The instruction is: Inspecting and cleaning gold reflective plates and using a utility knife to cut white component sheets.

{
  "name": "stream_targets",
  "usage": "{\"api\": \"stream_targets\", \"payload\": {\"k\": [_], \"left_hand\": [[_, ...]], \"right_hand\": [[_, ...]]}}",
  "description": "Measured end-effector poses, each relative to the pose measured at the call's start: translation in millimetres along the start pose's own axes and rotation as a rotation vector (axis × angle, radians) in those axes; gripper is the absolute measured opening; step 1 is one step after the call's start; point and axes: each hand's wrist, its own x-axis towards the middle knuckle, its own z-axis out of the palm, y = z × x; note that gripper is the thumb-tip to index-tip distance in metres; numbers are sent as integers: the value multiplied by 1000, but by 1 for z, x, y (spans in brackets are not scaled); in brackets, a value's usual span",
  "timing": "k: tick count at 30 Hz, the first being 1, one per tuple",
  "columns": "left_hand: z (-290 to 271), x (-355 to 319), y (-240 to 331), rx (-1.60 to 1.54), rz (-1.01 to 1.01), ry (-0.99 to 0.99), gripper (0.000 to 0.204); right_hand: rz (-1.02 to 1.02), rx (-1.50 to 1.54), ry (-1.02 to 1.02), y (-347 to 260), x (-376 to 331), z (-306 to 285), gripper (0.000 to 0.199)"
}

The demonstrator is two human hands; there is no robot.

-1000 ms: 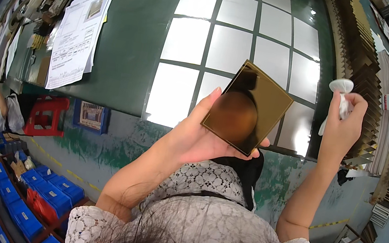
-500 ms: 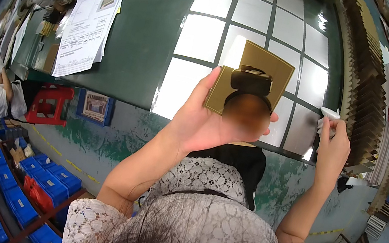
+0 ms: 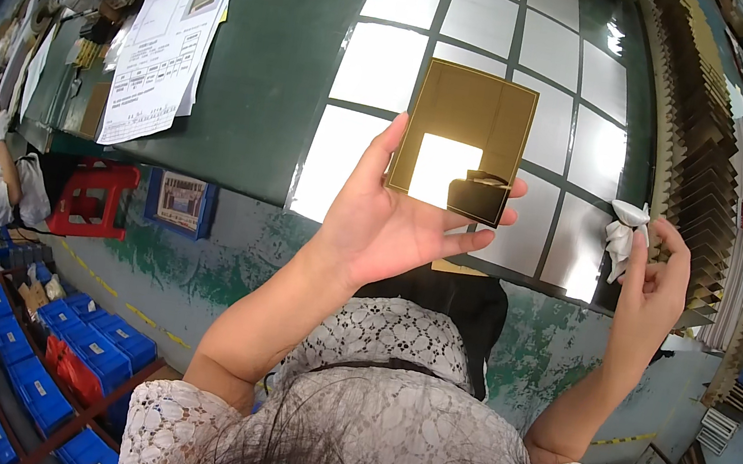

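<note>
I see my left hand (image 3: 382, 224) holding a square, mirror-bright gold metal plate (image 3: 462, 140) up above the dark green bench (image 3: 270, 73). The thumb sits against the plate's left edge and the fingers (image 3: 480, 212) curl up under its lower edge, closed on it only at the rim. The plate is tilted toward me and catches a bright patch of light.

My right hand (image 3: 650, 293) is to the right of the plate, apart from it, its fingers pinched shut on a crumpled white cloth (image 3: 622, 239).

Behind the plate, a grid of shiny silver square sheets (image 3: 479, 27) lies flat on the bench. Farther right of the plate stands a long row of brown cardboard dividers (image 3: 703, 137). To the plate's left lies a white printed paper sheet (image 3: 164, 47).

My worry is the grip: it is an edge hold on a slick surface, so I judge that any push from the cloth could pivot the plate out of my fingers and drop it onto the sheets below, marking both. Fingertips lapping over the face could also leave smudges on the polish. Grit in the cloth could scratch it.
</note>
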Motion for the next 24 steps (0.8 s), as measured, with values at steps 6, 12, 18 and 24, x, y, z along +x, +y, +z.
{"api": "stream_targets", "payload": {"k": [6,12,18,24], "left_hand": [[1,-1,-1,61,-11,-22,73],[4,-3,-4,82,-6,-3,77],[2,-5,-2,110,-1,3,77],[4,-5,-1,160,6,11,76]], "right_hand": [[-294,275,-147,-17,-3,8,50],[-485,297,-266,-51,-1,16,81],[-558,279,-357,-56,-2,28,99],[-575,296,-408,-60,-2,32,104]]}}
